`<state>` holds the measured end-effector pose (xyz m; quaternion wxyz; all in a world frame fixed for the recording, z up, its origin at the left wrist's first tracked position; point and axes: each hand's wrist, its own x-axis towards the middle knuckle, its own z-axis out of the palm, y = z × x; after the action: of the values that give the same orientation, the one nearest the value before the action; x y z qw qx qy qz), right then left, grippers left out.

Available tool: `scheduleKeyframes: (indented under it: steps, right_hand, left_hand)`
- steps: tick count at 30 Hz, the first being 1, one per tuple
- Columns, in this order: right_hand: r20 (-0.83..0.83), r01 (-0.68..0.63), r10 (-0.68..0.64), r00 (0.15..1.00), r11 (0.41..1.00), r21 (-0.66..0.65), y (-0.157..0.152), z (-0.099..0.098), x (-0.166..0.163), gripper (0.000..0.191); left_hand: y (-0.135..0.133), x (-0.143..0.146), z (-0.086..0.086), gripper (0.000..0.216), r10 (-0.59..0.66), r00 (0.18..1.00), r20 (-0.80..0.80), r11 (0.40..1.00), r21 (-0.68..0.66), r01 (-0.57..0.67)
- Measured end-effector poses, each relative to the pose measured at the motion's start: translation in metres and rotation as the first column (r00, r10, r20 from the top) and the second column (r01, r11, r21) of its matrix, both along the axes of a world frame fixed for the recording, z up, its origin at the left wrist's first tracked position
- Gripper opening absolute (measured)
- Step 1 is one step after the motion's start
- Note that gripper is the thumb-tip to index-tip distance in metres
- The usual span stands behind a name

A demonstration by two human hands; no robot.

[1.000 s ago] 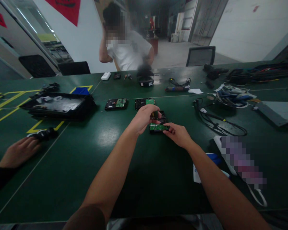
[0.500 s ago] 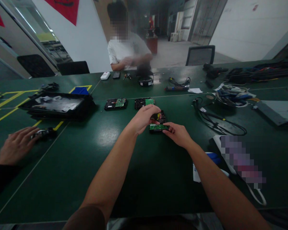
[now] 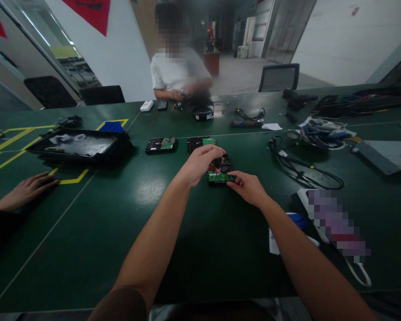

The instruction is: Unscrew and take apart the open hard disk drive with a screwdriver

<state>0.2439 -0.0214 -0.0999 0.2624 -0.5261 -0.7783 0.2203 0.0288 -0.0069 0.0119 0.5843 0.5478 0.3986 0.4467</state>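
Note:
A hard drive [image 3: 218, 179] with a green circuit board lies on the dark green table in front of me. My left hand [image 3: 203, 162] is curled over its far left side, thumb and fingers closed; what they hold, if anything, is hidden. At the near right corner, my right hand [image 3: 245, 187] grips the drive's edge between thumb and fingers. Just beyond my left hand lies a second hard drive [image 3: 197, 142], partly covered by it. A third drive [image 3: 161, 145], its board facing up, rests farther left.
On the left are a black tray [image 3: 83, 145] and a co-worker's hand [image 3: 33, 187]. Black cables [image 3: 300, 171], a bundle of wires [image 3: 324, 133] and a grey metal box [image 3: 384, 156] occupy the right. A person in white [image 3: 177, 71] is across the table.
The yellow patch visible by my left fingers is no longer seen. My hands have barely shifted. At left, the co-worker's hand moved, and the small dark object by it is gone from view.

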Motion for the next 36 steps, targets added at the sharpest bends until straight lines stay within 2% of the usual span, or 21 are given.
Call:
scheduleKeyframes:
  steps: [4,12,19,23,27,32,36]
  right_hand:
    - [0.005,0.003,-0.004,1.0,1.0,0.004,0.0,0.0003,-0.0003,0.037]
    - [0.014,-0.012,0.012,1.0,1.0,0.0,-0.0006,0.0027,0.0007,0.038]
    - [0.01,-0.004,0.004,1.0,1.0,0.009,-0.0005,0.0012,0.0001,0.038]
    - [0.008,-0.002,0.002,1.0,1.0,0.003,-0.001,0.0017,0.0002,0.037]
    - [-0.004,0.008,-0.008,1.0,1.0,0.0,-0.0012,0.0019,-0.0001,0.038]
    - [-0.003,0.002,-0.002,1.0,1.0,0.004,-0.0006,0.0005,-0.0004,0.037]
    - [-0.003,0.008,-0.008,1.0,1.0,0.01,0.0,-0.0013,0.0001,0.037]
  left_hand:
    - [0.0009,0.0011,-0.0015,0.011,-0.022,0.992,0.125,0.994,-0.1,0.034]
    - [0.0031,-0.0033,-0.0008,0.018,0.077,0.997,0.01,0.996,0.045,-0.078]
    - [0.0015,-0.0004,-0.0006,0.014,0.025,0.99,0.138,0.995,-0.099,-0.012]
    - [0.0027,0.0004,-0.0016,0.014,0.028,0.996,0.09,0.999,-0.023,-0.026]
    - [0.0045,-0.002,-0.0028,0.019,0.092,0.995,0.023,0.995,0.044,-0.093]
    - [0.003,-0.0019,-0.0013,0.017,0.079,0.994,0.073,0.997,-0.027,-0.077]
    - [0.0025,0.0003,-0.0015,0.014,0.022,0.987,0.156,0.997,-0.078,-0.009]
